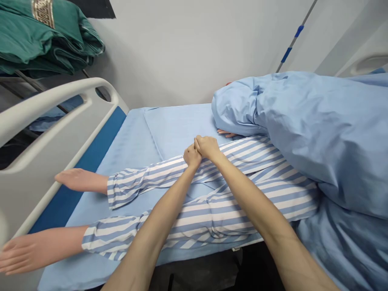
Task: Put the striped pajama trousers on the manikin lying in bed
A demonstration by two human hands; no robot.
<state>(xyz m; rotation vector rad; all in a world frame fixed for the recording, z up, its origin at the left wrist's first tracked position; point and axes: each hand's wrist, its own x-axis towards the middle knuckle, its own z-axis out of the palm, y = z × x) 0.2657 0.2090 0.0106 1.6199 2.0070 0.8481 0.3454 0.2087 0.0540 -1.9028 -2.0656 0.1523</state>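
Lying lengthwise along a bed, a pair of loose blue-and-white striped cloth trousers [209,212], worn by a recumbent figure, has its long axis running across the view from right to left and sloping slightly downward. The waist end disappears at the right under a bulky light-blue fabric quilt [327,121]; the cuffs point left, toward a cream plastic bed-end panel [54,149] with a dark-blue band [103,141]. The two legs lie nearly parallel, apart at the cuffs and meeting toward the quilt, with a smooth light-blue cotton sheet [178,125] showing between them. The stripes follow the length of each leg. From the far cuff extends a bare far foot [77,180] and from the near cuff a bare near foot [39,248], both with toes directed left. The person's bare left hand [192,156] and bare right hand [207,146] meet above the middle of the far leg, side by side and touching, each curled into a fist; whether cloth is caught within either cannot be told. The forearms pass over the near leg. The figure's fingers [227,133] emerge beneath the quilt's edge, beyond the right hand.
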